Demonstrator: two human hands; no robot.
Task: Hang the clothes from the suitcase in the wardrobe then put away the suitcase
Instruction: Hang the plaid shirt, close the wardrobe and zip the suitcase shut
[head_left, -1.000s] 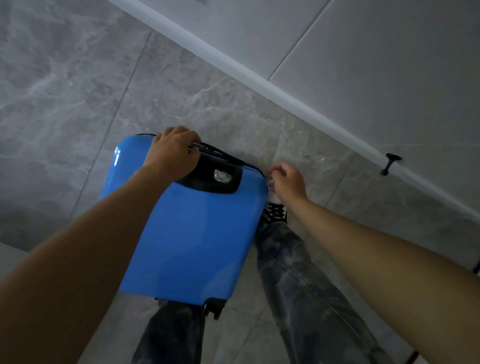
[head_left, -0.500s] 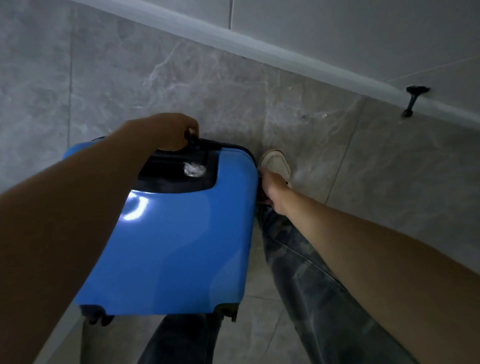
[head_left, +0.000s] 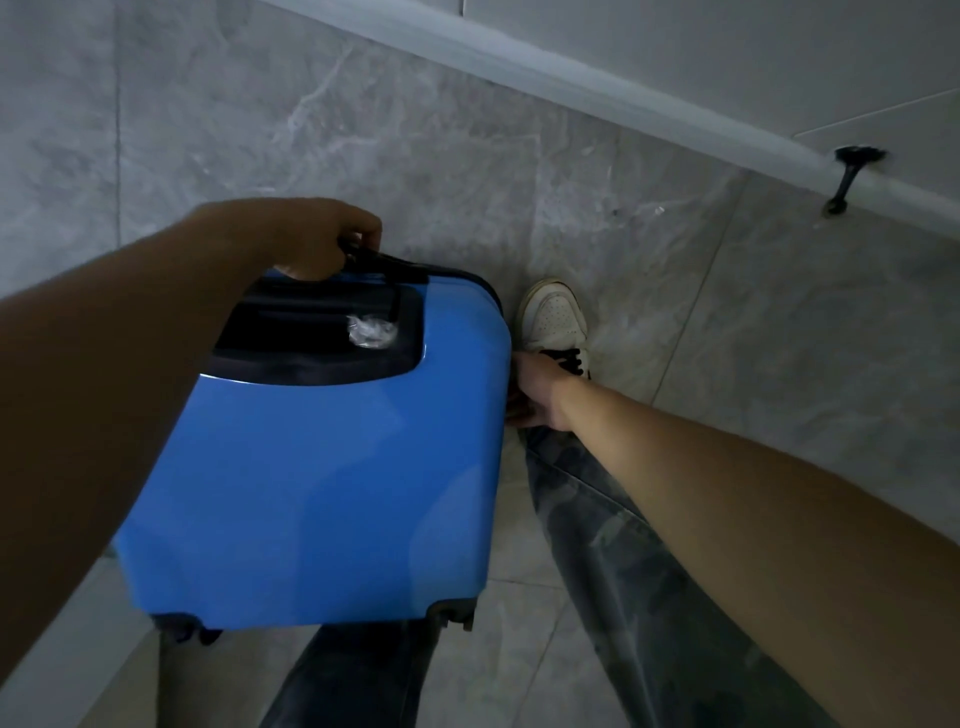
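A closed blue hard-shell suitcase is held up off the grey tiled floor, wheels toward me, its black top panel away from me. My left hand is shut on the black top handle. My right hand is at the suitcase's right side edge, its fingers tucked behind the shell, so what they hold is hidden. No clothes or wardrobe are in view.
My legs in dark patterned trousers and a white shoe are beside the suitcase. A white skirting board runs along the wall at the top, with a black door stop at the right. Grey marble floor tiles surround me.
The suitcase has shifted toward me and tilted, its wheels now showing at the bottom. My right hand slid down from the top corner along the right side edge. My foot stepped forward.
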